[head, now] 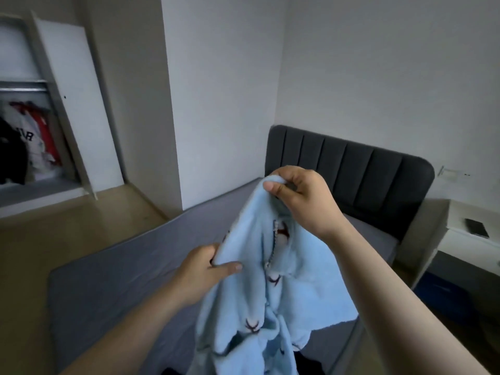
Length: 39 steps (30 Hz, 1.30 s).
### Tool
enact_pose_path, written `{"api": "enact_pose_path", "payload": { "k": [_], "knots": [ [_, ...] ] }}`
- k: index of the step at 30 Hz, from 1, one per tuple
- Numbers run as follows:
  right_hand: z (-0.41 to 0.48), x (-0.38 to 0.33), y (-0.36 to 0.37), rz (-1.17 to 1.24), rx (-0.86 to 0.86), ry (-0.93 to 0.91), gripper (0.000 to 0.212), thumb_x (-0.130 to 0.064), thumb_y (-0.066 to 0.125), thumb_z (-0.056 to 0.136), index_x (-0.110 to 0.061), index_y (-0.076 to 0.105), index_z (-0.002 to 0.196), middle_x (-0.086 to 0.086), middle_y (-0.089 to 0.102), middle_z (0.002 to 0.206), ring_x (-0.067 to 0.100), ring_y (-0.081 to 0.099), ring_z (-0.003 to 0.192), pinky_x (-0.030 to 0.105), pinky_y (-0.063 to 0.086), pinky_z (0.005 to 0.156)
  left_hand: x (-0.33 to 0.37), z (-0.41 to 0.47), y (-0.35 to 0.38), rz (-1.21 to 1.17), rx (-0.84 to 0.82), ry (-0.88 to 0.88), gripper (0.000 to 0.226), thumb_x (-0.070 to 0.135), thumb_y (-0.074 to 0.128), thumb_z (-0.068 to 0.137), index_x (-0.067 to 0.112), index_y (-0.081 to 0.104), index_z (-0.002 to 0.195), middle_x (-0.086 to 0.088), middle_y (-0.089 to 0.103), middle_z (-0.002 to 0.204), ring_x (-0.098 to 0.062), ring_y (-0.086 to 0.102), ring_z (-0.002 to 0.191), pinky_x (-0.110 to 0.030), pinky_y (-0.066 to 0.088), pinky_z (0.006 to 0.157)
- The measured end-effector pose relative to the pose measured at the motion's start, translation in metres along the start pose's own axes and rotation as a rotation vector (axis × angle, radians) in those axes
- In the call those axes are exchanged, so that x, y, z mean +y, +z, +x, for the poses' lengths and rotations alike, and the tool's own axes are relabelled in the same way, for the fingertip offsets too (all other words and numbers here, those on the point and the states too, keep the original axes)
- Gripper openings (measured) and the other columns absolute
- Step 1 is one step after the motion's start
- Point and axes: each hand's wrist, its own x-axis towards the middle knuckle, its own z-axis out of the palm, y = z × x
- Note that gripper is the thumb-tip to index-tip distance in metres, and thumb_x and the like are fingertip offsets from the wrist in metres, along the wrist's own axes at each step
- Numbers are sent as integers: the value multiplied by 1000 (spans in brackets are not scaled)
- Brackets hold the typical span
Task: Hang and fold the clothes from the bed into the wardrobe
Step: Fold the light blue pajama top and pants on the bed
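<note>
- At the far left the wardrobe (40,66) stands with its door (81,104) swung open; hanging clothes (29,139) in black, white and red fill the space under its rail.
- The bed (108,280) runs from the near middle toward the far right, covered by a grey sheet.
- The left hand (200,274) is over the bed and pinches the left edge of the jacket (270,293), thumb laid across the front, fingers tucked behind the cloth.
- The jacket, light blue fleece with small dark-and-white motifs and a part-open zip, hangs above the bed's near right part between both hands.
- The right hand (303,196) is higher and farther, fingers curled over the jacket's top edge, thumb pressing it from the front.
- Behind it stands the dark padded headboard (365,169).
- At the far right a white bedside table (460,217) carries a flat dark object (477,228).
</note>
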Motion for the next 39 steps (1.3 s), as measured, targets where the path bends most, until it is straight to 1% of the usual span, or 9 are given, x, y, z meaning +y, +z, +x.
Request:
{"api": "enact_pose_path", "payload": {
  "k": [3,6,13,18,21,25,28,33,39],
  "knots": [
    [1,-9,7,30,30,5,33,-21,61,93,9,59,81,25,54,73,17,42,59,30,37,55,-25,-18,-12,1,38,-53,40,51,69,69,15,70,87,-12,73,88,-30,69,84,-51,52,77],
    [1,-23,16,22,82,18,25,-21,61,93,0,64,80,20,57,71,9,45,58,25,38,54,-31,-26,-35,-69,156,-33,41,55,64,69,15,67,76,-7,66,71,-18,58,67,-42,45,64],
    [-21,-42,58,-171,285,179,26,-25,61,92,-2,63,79,6,47,55,13,40,49,37,44,45,-9,-43,-122,-135,243,157,69,59,50,74,-7,55,89,-21,59,79,-16,51,74,-46,45,68],
    [-43,-68,118,-172,379,259,20,-27,64,90,-9,67,80,12,56,59,20,50,53,49,51,49,-17,-62,-182,-42,213,224,47,41,53,82,-5,50,76,-6,43,66,-13,39,63,-32,31,59],
    [-55,-79,147,-197,321,306,33,-28,63,91,1,59,76,18,50,58,18,44,52,39,45,46,-27,-78,-202,-46,191,207,46,36,54,83,-9,52,79,-7,42,67,-13,38,65,-32,31,61],
    [-63,-88,175,-180,251,367,31,-28,64,90,-6,59,68,0,50,55,14,45,53,22,34,46,-30,-91,-228,12,218,214,36,19,59,92,-8,47,72,-6,37,63,-13,34,60,-29,27,57],
    [-63,-97,194,-113,157,360,10,-32,65,90,-24,70,87,-8,68,82,6,63,76,21,50,67,-33,-99,-236,34,271,208,31,11,56,93,-12,49,73,-8,38,65,-14,35,62,-28,26,55],
    [-49,-116,224,-23,-6,221,33,-38,67,87,-26,66,117,-11,64,118,4,57,110,26,45,95,-45,-104,-246,79,308,163,23,10,56,92,-11,59,83,-10,47,70,-15,41,66,-30,32,61],
    [-35,-133,278,63,-231,158,24,-38,68,87,-25,71,107,-14,70,100,-1,62,94,20,50,82,-69,-108,-262,48,291,144,31,20,58,91,-10,59,84,-10,47,68,-16,41,64,-32,33,60]
  ]
}}
